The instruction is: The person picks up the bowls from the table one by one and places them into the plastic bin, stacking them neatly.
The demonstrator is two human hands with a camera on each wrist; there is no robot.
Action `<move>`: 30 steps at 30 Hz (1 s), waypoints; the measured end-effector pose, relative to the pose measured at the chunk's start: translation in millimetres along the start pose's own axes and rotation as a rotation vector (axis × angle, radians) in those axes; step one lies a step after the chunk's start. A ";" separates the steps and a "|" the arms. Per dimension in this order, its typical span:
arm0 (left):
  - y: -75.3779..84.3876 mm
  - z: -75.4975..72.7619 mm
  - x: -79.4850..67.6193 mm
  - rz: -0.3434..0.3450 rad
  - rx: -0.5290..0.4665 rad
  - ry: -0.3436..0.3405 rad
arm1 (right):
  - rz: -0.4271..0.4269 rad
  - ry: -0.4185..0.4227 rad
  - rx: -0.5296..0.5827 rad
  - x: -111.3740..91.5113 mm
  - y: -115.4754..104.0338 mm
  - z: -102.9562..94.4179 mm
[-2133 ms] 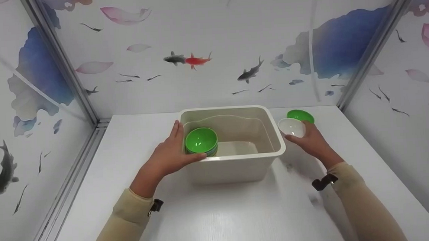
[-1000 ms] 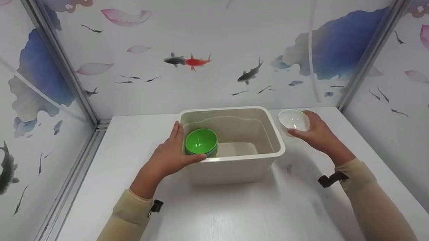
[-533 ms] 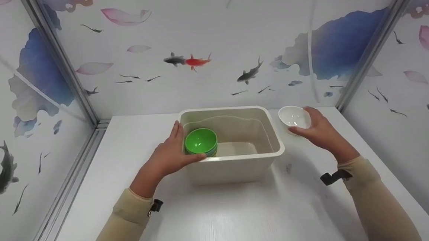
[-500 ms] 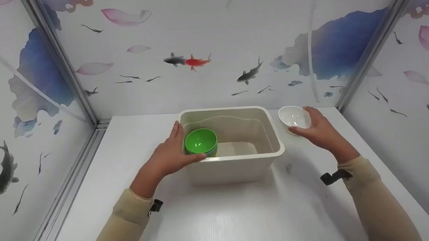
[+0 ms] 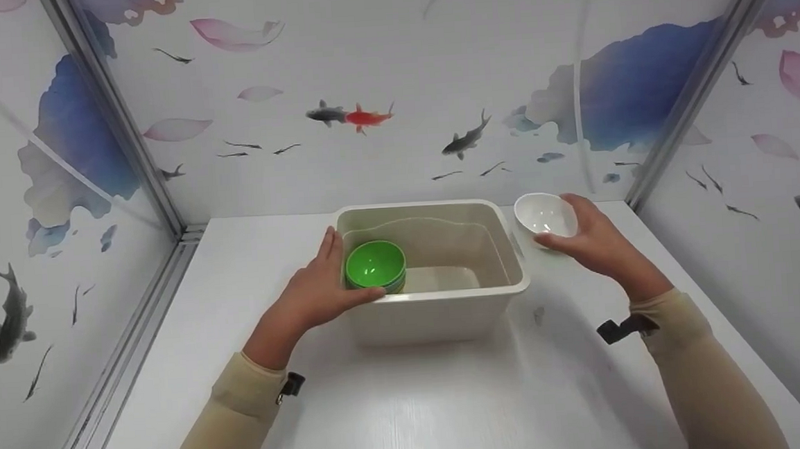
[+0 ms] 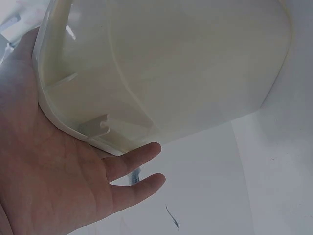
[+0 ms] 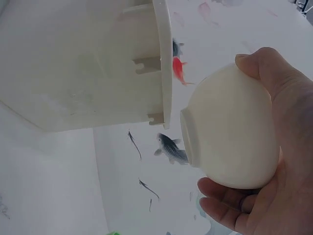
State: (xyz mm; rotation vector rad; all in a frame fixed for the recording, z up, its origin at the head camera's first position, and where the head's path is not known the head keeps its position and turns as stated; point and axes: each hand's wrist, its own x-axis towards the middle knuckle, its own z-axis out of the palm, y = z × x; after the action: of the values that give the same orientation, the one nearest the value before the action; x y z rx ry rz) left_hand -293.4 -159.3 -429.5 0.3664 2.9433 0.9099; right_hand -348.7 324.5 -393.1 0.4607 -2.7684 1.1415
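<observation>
Against the left front corner of a cream plastic bin [image 5: 433, 319], my left hand [image 5: 307, 292] rests with its thumb along the front rim and straight fingers outside the left side. Its fingers [image 6: 132, 164] stretch out under the rim in the left wrist view. My right hand [image 5: 596, 244] grips a small white bowl [image 5: 542, 214] just right of the bin, thumb at the near side and fingers behind. In the right wrist view the white bowl [image 7: 234, 132] is tilted, its foot facing the bin. Inside the bin, a green bowl [image 5: 376, 262] tops a stack at the left.
The bin stands on a white table [image 5: 411, 404] near the back wall [image 5: 396, 162], which is printed with fish and petals. Metal posts [image 5: 115, 117] mark the corners. A sliver of green [image 7: 113, 233] shows at the lower edge of the right wrist view.
My right hand has raised the white bowl and moved slightly away from me, then a little left towards the bin. The green bowl behind it has gone out of sight. My left hand stays put.
</observation>
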 end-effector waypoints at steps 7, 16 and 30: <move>-0.8 1.4 0.1 -0.004 0.015 0.001 | -0.003 0.001 -0.008 -1.1 -7.9 -1.8; -0.9 1.7 0.3 0.000 0.016 0.000 | -0.020 -0.005 0.006 1.1 -15.6 -0.5; -1.6 0.4 0.6 0.005 0.022 0.002 | 0.003 -0.035 0.028 4.9 -27.9 2.1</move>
State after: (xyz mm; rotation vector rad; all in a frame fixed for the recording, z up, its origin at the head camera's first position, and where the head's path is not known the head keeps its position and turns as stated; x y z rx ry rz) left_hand -294.2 -160.1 -430.8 0.3742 2.9578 0.8803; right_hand -344.4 303.2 -374.8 0.4842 -2.7864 1.1862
